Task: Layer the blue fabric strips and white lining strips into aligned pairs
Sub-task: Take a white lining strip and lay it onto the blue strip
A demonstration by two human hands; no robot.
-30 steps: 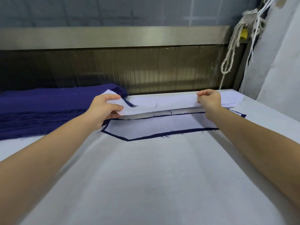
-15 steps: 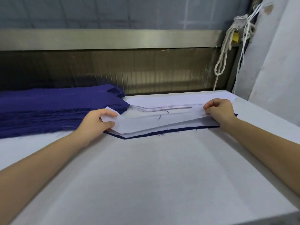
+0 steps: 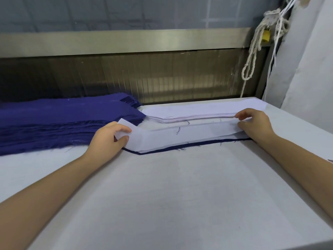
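Observation:
A white lining strip [image 3: 182, 135] stretches across the middle of the table. My left hand [image 3: 108, 139] pinches its left end between thumb and fingers. My right hand [image 3: 254, 123] pinches its right end. Beneath the strip lies a blue fabric strip [image 3: 162, 149], only its near edge showing as a dark line. A stack of white lining strips [image 3: 191, 113] lies just behind. A thick pile of blue fabric strips [image 3: 59, 121] fills the far left.
The white-covered table [image 3: 171, 195] spreads wide in front of me. A metal-framed panel [image 3: 144, 76] runs along its far edge. White cords [image 3: 252, 56] hang at the back right beside a pale wall [image 3: 310, 73].
Both hands have drawn the white strip off the far stack toward me and lowered it over the blue strip, which now shows only its near edge.

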